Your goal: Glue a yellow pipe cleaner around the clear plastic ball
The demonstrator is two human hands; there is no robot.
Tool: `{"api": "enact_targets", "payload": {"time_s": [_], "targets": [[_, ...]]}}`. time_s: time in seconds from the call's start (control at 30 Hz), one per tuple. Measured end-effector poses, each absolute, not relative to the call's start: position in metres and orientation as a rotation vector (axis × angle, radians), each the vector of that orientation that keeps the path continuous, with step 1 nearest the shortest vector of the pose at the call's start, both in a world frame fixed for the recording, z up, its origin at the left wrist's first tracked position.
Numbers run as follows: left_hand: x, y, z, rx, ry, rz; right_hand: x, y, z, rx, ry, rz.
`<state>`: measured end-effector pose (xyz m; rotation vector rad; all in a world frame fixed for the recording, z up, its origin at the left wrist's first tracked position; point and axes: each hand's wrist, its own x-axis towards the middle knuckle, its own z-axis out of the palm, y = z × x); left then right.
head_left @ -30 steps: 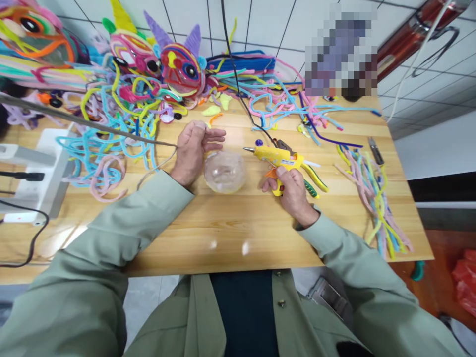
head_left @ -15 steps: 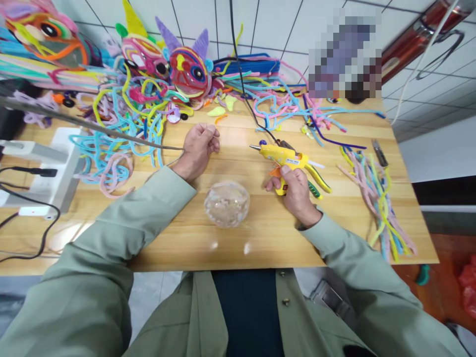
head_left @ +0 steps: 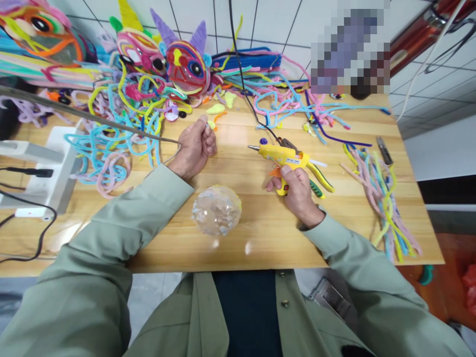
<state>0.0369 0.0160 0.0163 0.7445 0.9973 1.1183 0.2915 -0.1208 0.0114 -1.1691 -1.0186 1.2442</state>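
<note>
My right hand (head_left: 297,191) is closed round the handle of a yellow hot glue gun (head_left: 284,155), its metal nozzle pointing left. Pliers with yellow-green handles (head_left: 320,177) lie just behind the gun. My left hand (head_left: 197,146) is a closed fist over the wood, thumb on top; whatever the fingers pinch is hidden. Beyond its knuckles are an orange pipe cleaner piece (head_left: 220,116) and pale yellow scraps (head_left: 216,109). Between my forearms, near the table's front edge, rests a clear plastic ball (head_left: 216,210) with whitish smears; neither hand touches it.
Loose pipe cleaners (head_left: 115,124) heap up at left, beside a white power strip (head_left: 55,173). Decorated face balls (head_left: 188,68) stand at the back. The gun's black cord (head_left: 250,105) hangs from above. A pipe cleaner bundle (head_left: 383,198) and a cutter knife (head_left: 384,150) lie right.
The clear ball has rolled a little left and towards me, showing more of its smears. My left hand has curled tighter, apart from the orange piece. The right hand keeps its hold.
</note>
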Motion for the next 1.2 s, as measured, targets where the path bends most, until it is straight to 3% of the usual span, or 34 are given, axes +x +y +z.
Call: {"api": "enact_targets", "payload": {"time_s": [0.53,0.67,0.97,1.2], "targets": [[0.033,0.009,-0.001,1.291,1.073,1.176,0.292,-0.121,0.012,-1.170,-1.015,1.250],[0.032,0.012,-0.004,1.225,1.082,1.307,0.293,-0.121,0.010,-1.159,-1.013,1.243],[0.034,0.013,0.000,1.027,1.007,1.216,0.292,-0.120,0.012,-1.163,-1.027,1.243],[0.029,0.005,0.010,1.243,1.064,1.170,0.293,-0.120,0.012,-1.186,-1.021,1.243]]}}
